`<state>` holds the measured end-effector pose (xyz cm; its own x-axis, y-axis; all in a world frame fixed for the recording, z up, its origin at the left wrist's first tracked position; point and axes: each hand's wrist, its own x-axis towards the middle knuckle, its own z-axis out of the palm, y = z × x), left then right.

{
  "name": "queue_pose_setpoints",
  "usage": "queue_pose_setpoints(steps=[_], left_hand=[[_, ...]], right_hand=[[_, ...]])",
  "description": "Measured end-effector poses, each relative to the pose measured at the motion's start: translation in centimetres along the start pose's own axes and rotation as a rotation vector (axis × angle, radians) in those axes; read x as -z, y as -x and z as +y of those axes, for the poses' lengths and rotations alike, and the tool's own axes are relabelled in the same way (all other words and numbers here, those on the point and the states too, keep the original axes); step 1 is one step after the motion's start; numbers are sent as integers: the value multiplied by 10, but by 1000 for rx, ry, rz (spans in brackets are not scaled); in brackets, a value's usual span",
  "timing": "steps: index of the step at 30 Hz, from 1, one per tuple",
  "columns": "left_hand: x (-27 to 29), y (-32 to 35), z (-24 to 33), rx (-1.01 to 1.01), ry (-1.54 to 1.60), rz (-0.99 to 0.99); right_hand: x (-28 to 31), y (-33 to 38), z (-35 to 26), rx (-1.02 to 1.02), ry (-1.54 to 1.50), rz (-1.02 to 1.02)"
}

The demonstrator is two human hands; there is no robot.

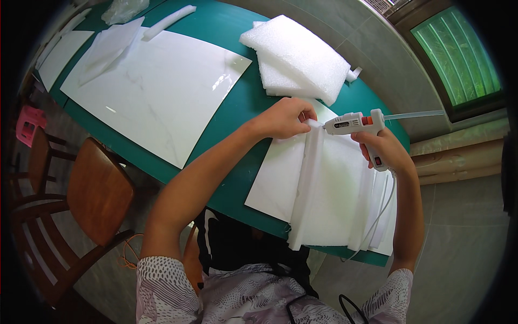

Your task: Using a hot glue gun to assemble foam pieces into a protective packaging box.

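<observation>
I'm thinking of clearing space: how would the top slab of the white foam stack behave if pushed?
The top slab is probably light for its bulk, given its porous-looking texture. Thick and straight-edged, it would likely stay stiff. It lies askew over the lower slab, with a corner overhanging, so a push might slide it off.
</observation>
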<state>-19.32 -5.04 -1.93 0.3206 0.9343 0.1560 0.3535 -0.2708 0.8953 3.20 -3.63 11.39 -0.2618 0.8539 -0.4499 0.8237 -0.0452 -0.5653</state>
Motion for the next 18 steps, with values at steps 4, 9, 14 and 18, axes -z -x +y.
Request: queue_pose_setpoints(steps=[4,9,14,18], left_hand=[[0,0,-2,-16,-20,-6],[1,-2,-1,-3,4,-21],[2,0,-3,-9,-1,-17],[2,-1,0,-3,5,-23]], right_hand=[[2,1,2,18,10,-6],[5,9,4,51,-35,42],[7,15,9,76,-91,76],[4,11,13,126,-120,92]])
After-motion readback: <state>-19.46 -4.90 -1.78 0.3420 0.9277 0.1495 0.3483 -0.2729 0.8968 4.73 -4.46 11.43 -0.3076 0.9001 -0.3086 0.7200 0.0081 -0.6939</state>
